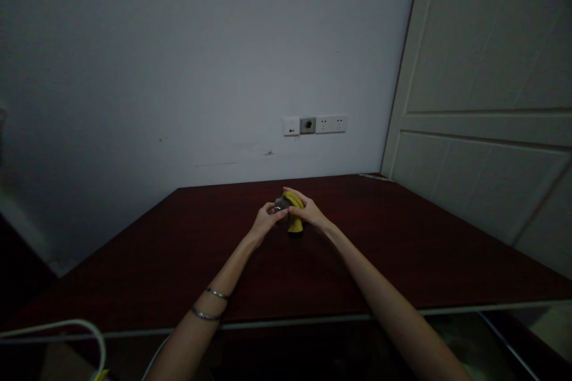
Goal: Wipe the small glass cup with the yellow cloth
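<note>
Over the middle of the dark red table (214, 256), my two hands are close together. My left hand (264, 221) is closed on a clear, shiny thing (281, 205), which could be glass or plastic; its exact kind cannot be made out. Fingers of my right hand (313, 213) wrap around a yellow thing (295, 225) with curved folds on top and a black lower end, too dim and small to name. The yellow thing lies against the right side of the clear one. Both thumbs nearly meet in front, partly hiding the two things.
A pale wall (223, 71) rises behind the table, with a row of sockets and switches (331, 124). On the right stands a panelled door (482, 71). A white cable (84, 322) loops over the table's front left edge. Two bracelets (208, 314) circle my left forearm.
</note>
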`<state>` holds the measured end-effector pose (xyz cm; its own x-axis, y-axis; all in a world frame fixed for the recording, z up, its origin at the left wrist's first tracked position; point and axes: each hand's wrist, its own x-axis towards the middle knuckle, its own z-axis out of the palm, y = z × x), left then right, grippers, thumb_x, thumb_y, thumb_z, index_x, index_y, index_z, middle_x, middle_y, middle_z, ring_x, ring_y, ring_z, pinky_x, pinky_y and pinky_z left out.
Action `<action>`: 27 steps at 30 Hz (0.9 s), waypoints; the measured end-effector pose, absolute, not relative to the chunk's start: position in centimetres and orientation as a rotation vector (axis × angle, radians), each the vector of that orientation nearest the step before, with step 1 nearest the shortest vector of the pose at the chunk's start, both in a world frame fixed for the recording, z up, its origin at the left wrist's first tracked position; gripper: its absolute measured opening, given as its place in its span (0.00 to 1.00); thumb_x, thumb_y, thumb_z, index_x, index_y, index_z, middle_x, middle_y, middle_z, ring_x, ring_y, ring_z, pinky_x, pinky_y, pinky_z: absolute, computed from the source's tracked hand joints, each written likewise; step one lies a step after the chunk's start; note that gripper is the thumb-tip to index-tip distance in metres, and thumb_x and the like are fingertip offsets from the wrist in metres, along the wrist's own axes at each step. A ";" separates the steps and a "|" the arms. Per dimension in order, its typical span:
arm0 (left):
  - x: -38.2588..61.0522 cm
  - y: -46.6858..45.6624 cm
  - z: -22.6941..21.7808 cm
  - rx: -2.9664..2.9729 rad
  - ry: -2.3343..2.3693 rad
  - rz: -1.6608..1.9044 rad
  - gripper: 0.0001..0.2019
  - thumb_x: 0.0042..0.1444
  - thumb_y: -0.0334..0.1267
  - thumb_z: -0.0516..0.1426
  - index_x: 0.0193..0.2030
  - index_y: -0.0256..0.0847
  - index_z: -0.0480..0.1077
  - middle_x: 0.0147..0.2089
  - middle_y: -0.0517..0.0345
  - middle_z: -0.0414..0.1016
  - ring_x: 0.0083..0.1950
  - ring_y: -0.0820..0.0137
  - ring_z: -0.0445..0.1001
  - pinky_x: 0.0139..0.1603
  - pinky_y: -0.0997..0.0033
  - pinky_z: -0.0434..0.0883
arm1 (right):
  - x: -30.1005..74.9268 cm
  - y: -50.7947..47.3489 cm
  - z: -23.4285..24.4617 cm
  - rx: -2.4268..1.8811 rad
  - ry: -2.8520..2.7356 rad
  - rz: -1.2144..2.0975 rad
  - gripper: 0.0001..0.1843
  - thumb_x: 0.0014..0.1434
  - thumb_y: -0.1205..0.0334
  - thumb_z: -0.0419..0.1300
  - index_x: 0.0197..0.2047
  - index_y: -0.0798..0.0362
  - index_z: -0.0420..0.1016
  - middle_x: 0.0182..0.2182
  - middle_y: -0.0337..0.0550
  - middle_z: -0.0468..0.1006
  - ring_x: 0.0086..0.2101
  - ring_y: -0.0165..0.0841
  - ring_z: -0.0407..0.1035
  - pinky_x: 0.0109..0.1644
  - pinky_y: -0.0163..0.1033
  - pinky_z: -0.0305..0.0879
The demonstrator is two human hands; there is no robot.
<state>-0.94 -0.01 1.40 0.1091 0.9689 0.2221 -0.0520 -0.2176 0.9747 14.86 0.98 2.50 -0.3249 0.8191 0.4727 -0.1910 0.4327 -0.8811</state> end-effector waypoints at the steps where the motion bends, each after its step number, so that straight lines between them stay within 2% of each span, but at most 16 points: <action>1: -1.0 0.1 1.3 1.379 0.989 1.293 0.23 0.37 0.47 0.64 0.38 0.34 0.67 0.34 0.54 0.72 0.33 0.72 0.71 0.31 0.75 0.68 | 14.9 0.9 2.4 -0.547 -1.612 1.145 0.41 0.39 0.56 0.67 0.57 0.48 0.60 0.47 0.43 0.72 0.45 0.36 0.68 0.48 0.39 0.65; 5: -1.1 0.6 0.9 1.346 1.026 1.238 0.23 0.39 0.49 0.63 0.38 0.33 0.68 0.34 0.53 0.73 0.32 0.71 0.71 0.30 0.74 0.69 | 14.8 1.0 2.1 -0.541 -1.691 1.107 0.49 0.33 0.61 0.70 0.59 0.47 0.55 0.50 0.44 0.69 0.48 0.35 0.65 0.51 0.39 0.63; 14: -2.0 0.4 0.9 1.376 0.938 0.964 0.27 0.45 0.56 0.57 0.39 0.30 0.69 0.36 0.46 0.74 0.35 0.67 0.73 0.36 0.67 0.71 | 14.7 2.2 0.9 -0.705 -1.674 1.030 0.47 0.31 0.60 0.71 0.57 0.51 0.59 0.47 0.46 0.71 0.46 0.36 0.67 0.52 0.42 0.62; 18: -2.4 0.6 0.7 1.514 0.879 0.922 0.27 0.44 0.52 0.59 0.47 0.34 0.67 0.44 0.46 0.72 0.41 0.66 0.72 0.42 0.66 0.69 | 14.7 2.5 0.6 -0.820 -1.549 1.084 0.44 0.30 0.59 0.71 0.54 0.52 0.64 0.46 0.46 0.73 0.44 0.36 0.68 0.50 0.43 0.64; 22: -2.0 0.9 0.3 1.629 0.773 1.062 0.32 0.38 0.43 0.65 0.51 0.37 0.64 0.51 0.48 0.69 0.49 0.66 0.69 0.51 0.67 0.64 | 14.6 2.3 0.8 -0.881 -1.437 1.170 0.35 0.34 0.57 0.69 0.48 0.54 0.70 0.41 0.46 0.76 0.38 0.35 0.72 0.45 0.42 0.68; 27: -1.5 1.2 -0.3 1.610 0.843 1.090 0.26 0.42 0.46 0.62 0.47 0.34 0.67 0.44 0.49 0.73 0.44 0.66 0.71 0.48 0.66 0.66 | 14.1 1.8 0.9 -0.844 -1.417 1.216 0.29 0.37 0.56 0.68 0.45 0.54 0.73 0.37 0.44 0.78 0.33 0.33 0.72 0.40 0.39 0.70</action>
